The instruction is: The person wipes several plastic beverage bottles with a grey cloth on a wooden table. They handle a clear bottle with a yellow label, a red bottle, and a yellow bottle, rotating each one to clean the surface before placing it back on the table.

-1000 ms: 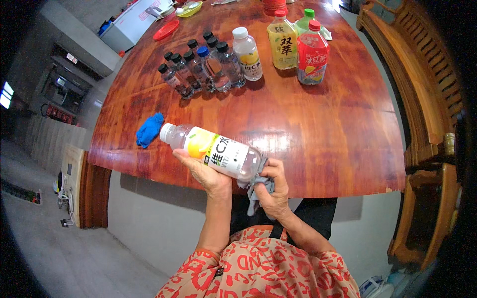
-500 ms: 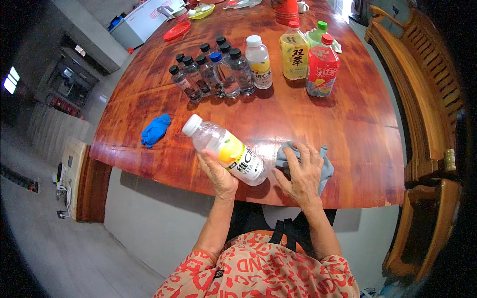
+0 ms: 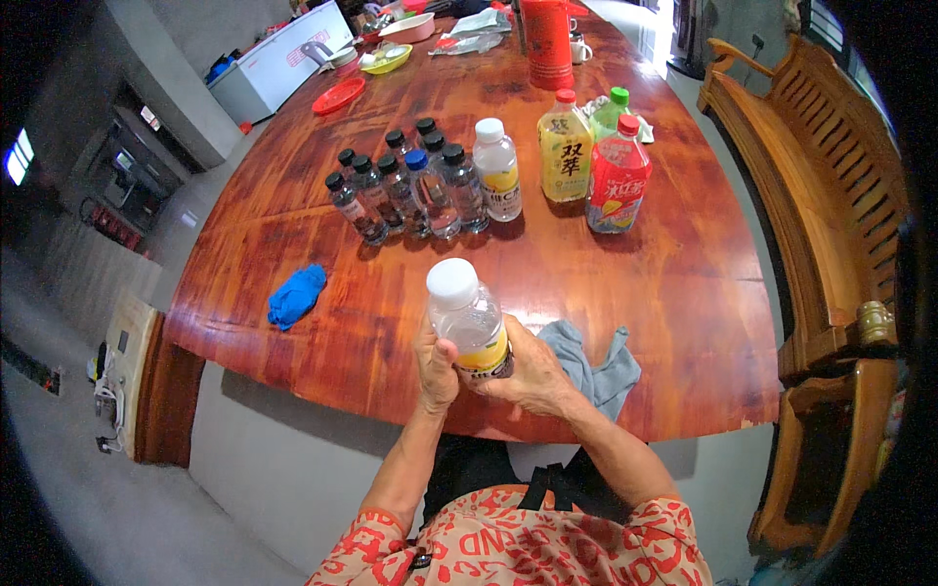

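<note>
A clear plastic bottle [image 3: 473,327] with a white cap and a yellow-and-white label stands nearly upright between my hands over the near table edge. My left hand [image 3: 437,369] is closed round its left side, thumb on the label. From the right, my right hand [image 3: 532,373] wraps its lower part. The bottle's base is hidden by my fingers. A crumpled grey-blue cloth [image 3: 611,369] lies on the table just beyond my right hand, touched by neither hand. Farther left lies a bunched bright blue cloth [image 3: 296,298].
On the wooden table [image 3: 684,293] several dark-capped bottles [image 3: 357,217] cluster around a blue-capped one [image 3: 435,200]. A similar white-capped bottle [image 3: 500,176] stands beside them. Right of it are yellow [image 3: 565,156], red [image 3: 618,186] and green-capped bottles. Behind stand a red cylinder [image 3: 547,44] and a red plate [image 3: 339,96].
My right hand has left the grey-blue cloth and taken hold of the bottle. The bottle has turned from tilted to nearly upright and moved right. The view has shifted slightly.
</note>
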Available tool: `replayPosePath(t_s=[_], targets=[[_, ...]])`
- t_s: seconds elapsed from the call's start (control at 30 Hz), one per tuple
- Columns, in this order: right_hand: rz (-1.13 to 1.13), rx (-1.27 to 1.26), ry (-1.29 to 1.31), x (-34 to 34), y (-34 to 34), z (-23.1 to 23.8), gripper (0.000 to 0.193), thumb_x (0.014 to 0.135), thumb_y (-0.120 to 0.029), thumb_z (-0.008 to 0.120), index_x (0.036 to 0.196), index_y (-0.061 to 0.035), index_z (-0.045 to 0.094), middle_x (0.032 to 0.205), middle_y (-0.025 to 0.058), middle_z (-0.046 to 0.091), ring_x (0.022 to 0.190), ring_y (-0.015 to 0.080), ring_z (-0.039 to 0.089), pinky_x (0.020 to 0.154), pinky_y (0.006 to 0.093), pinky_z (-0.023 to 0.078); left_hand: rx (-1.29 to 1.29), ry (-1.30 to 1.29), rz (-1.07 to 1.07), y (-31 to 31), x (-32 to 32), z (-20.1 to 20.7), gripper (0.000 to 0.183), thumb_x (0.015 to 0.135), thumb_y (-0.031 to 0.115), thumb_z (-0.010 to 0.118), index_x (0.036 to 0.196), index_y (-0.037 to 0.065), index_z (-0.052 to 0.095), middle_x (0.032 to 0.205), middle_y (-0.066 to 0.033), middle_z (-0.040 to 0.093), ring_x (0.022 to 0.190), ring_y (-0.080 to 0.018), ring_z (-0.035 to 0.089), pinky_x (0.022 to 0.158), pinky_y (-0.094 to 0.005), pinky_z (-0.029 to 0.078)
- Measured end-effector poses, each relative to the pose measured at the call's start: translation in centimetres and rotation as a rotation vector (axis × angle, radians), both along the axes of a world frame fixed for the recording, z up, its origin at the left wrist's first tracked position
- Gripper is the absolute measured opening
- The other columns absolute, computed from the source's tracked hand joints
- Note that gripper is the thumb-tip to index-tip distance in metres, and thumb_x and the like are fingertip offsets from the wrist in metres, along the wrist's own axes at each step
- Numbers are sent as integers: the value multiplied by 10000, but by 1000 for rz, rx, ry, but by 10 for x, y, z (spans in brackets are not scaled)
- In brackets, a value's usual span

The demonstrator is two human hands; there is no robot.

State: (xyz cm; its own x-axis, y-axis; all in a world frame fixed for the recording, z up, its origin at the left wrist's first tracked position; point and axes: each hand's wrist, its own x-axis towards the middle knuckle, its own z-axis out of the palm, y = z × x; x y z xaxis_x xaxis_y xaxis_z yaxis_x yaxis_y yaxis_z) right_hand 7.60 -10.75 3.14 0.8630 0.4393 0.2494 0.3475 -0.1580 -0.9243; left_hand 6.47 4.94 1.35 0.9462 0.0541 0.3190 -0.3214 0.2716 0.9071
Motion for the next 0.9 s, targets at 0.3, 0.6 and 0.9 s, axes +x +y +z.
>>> replayPosePath(t_s=[0.3,0.6,0.9], targets=[[-410,-16,-142,107,9,-15,649,674,-231,788,1189,-45,441,1020,208,613,969,397,585,788,485,470,-10,275,127,-16,81,-29,519,955,280,517,1386,50,342,1188,-63,436,1010,-147,472,844,-302,444],[-543,-15,-90,171,18,-46,638,666,-240,785,1162,-28,445,1022,213,604,964,402,575,782,483,468,-3,401,-6,-28,139,-62,571,997,385,390,1466,103,228,1371,-69,441,1100,-178,555,837,-307,503],[-555,-45,-104,202,22,-67,718,637,-245,808,1201,-49,409,1016,219,602,944,423,559,764,505,467,145,369,92,-37,156,-57,597,998,407,361,1455,42,239,1290,-78,490,1026,-152,558,818,-282,461]])
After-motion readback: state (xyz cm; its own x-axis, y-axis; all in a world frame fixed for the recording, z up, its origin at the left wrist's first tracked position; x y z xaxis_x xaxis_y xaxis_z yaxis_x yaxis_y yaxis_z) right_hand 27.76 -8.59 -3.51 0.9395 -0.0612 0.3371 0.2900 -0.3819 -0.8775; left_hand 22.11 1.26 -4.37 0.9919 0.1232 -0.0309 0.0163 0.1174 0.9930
